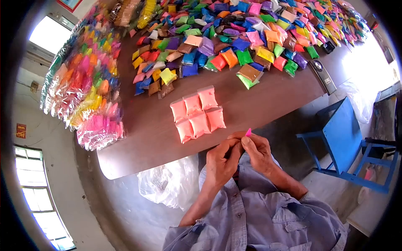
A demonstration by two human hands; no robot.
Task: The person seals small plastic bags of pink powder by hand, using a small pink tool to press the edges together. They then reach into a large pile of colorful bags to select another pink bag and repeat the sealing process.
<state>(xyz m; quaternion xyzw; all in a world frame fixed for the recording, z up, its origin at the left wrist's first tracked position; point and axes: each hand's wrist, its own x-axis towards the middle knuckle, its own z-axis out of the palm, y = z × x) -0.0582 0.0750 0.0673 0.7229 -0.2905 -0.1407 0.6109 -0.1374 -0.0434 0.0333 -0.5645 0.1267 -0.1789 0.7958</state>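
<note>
My left hand (223, 162) and my right hand (260, 154) meet in front of my chest, just off the table's near edge. A small bright pink piece (248, 132) pokes up at the thumb tip of my right hand, which is closed on it; its kind is not clear. The fingers of my left hand are curled in against the right; whatever they grip is hidden. Beyond my hands, several salmon-pink filled packets (199, 122) lie in two neat rows on the brown table (146, 113).
A big heap of small coloured packets (234, 46) covers the table's far side. Clear bags full of coloured packets (90, 92) are stacked at the left. Near the right edge lies a dark metallic device (322, 77). A blue chair (339, 138) stands right; crumpled clear plastic (169, 184) lies below the table.
</note>
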